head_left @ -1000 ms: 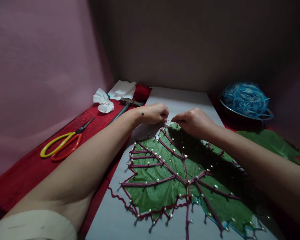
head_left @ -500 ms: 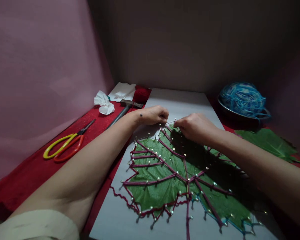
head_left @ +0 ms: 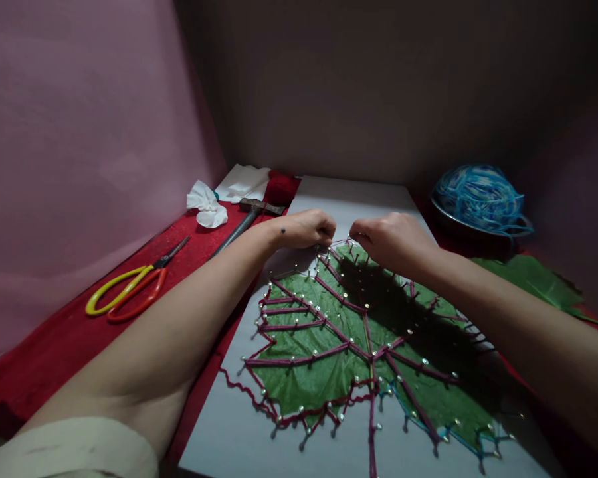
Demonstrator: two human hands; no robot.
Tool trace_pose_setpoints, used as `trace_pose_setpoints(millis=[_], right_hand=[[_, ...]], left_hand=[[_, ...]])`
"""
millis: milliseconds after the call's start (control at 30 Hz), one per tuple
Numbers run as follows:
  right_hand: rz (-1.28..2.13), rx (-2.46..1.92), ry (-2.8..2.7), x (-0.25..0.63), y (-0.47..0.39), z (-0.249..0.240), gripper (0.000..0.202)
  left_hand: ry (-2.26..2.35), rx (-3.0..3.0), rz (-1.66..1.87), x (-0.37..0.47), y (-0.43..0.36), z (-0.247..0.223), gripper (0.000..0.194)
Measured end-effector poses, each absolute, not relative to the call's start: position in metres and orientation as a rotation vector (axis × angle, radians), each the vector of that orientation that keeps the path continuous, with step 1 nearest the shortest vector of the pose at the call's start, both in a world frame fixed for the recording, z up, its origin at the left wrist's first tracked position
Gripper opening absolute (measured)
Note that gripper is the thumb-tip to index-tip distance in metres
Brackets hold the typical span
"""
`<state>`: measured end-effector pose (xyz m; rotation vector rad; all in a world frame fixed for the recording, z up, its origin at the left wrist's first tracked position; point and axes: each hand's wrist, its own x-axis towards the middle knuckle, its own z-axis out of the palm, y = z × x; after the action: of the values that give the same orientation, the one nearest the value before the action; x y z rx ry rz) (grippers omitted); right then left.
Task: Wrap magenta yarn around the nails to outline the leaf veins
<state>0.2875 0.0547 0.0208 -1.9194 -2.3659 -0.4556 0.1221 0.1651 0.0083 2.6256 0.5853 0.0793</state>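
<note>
Pinching a thin dark thread [head_left: 339,241], the left hand [head_left: 309,229] is closed, fingers curled under, at eleven o'clock from the middle of the leaf [head_left: 303,372]. The right hand [head_left: 391,242] is just past twelve, knuckles up, fingers folded and nearly shut on the thread's other side (its fingertips are partly tucked from view). Between the two, the thread runs short and taut, right by the nails at the leaf's far edge.

The leaf lies flat on the white board [head_left: 349,199], stuck all over with nails [head_left: 367,307]. Purple string [head_left: 306,358] follows its veins from a central meeting point, one strand dropping to six o'clock. Red string [head_left: 311,418] zigzags along the edge from nine round toward six, with a loose wavy end near eight; blue string [head_left: 463,441] edges the part around four. The right arm's shadow darkens the leaf's right half.

On the red cloth [head_left: 50,345], scissors [head_left: 139,285] rest between nine and ten, blades apart from the left arm. A hammer [head_left: 252,211] and crumpled tissue [head_left: 206,204] sit past ten. Blue yarn [head_left: 478,199] fills a bowl [head_left: 446,218] toward one; a second leaf [head_left: 528,282] lies between two and three.
</note>
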Motion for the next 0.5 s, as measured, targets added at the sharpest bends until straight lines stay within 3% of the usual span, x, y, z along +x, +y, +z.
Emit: trace_pose_setpoints(millis=[500], right_hand=[[-0.484,-1.815,-2.504,0.299,0.039,0.015,0.03]], left_hand=[[0.795,3.019,-0.229,0.13,0.139,0.02,0.021]])
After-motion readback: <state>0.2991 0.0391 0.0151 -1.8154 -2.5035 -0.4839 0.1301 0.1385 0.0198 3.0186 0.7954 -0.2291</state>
